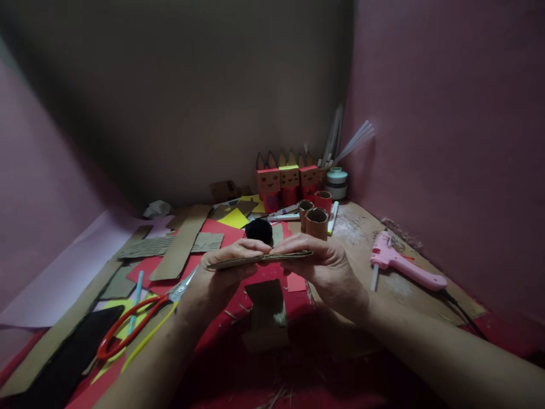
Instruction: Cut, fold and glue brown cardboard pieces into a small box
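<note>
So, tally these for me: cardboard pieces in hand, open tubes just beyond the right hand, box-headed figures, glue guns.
Held cardboard piece: 1
Open tubes: 3
Box-headed figures: 3
Glue gun: 1
Total: 8

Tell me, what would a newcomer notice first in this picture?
Probably the left hand and right hand, holding a flat cardboard piece nearly edge-on in the middle. Next, perhaps, the three box-headed figures with pointed ears, standing at the back. Bright color also draws the eye to the pink glue gun at right and red-handled scissors at left.
</note>
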A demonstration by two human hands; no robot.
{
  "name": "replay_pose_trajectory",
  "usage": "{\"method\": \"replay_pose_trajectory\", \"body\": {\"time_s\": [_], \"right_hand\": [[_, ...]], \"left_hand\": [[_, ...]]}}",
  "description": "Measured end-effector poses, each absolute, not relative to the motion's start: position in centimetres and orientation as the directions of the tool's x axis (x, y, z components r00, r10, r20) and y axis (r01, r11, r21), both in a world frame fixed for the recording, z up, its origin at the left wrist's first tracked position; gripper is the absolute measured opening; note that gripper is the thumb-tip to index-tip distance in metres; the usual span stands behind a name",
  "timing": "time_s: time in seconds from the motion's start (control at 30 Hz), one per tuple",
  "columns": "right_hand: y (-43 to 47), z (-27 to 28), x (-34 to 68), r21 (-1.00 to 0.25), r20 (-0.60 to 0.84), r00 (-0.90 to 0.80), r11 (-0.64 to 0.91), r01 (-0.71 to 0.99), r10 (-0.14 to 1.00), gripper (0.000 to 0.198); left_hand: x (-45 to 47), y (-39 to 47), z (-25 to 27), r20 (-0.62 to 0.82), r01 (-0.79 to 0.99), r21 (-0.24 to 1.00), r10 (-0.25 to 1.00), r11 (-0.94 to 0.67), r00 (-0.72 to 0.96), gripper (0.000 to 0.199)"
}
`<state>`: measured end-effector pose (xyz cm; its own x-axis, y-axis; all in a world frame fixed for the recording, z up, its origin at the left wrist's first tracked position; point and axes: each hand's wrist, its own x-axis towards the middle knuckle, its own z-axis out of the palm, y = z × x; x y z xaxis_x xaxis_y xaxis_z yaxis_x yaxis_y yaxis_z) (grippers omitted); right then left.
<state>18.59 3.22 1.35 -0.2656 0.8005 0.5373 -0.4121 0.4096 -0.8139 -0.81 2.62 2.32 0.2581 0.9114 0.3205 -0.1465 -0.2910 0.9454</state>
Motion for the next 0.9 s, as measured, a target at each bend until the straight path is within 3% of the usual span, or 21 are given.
{"method": "replay_pose_trajectory", "body": {"time_s": [0.5, 0.6, 0.73, 0.9], "right_hand": [[3.19, 1.46, 18.76, -0.8, 0.564, -0.271, 0.436, -0.412, 0.78, 0.015], [3.2, 1.34, 18.71, -0.826, 0.518, -0.279, 0.388, -0.408, 0.808, 0.016], [3.43, 0.94, 18.52, -0.856, 0.414, -0.254, 0.279, -0.435, 0.874, 0.028], [4.1, 0.61, 18.45, -0.862, 0.299, -0.267, 0.139, -0.488, 0.916, 0.031]], "left_hand": [[-1.39, 2.66, 2.09, 0.345, -0.138, 0.938, 0.887, -0.318, 0.308, 0.018], [-1.4, 2.61, 2.01, 0.33, -0.078, 0.944, 0.899, -0.322, 0.287, 0.014], [-1.31, 2.58, 1.7, 0.192, 0.011, 0.98, 0.965, -0.197, 0.176, 0.019], [-0.85, 2.6, 1.7, 0.113, -0.082, 0.992, 0.967, -0.096, 0.23, 0.018]]}}
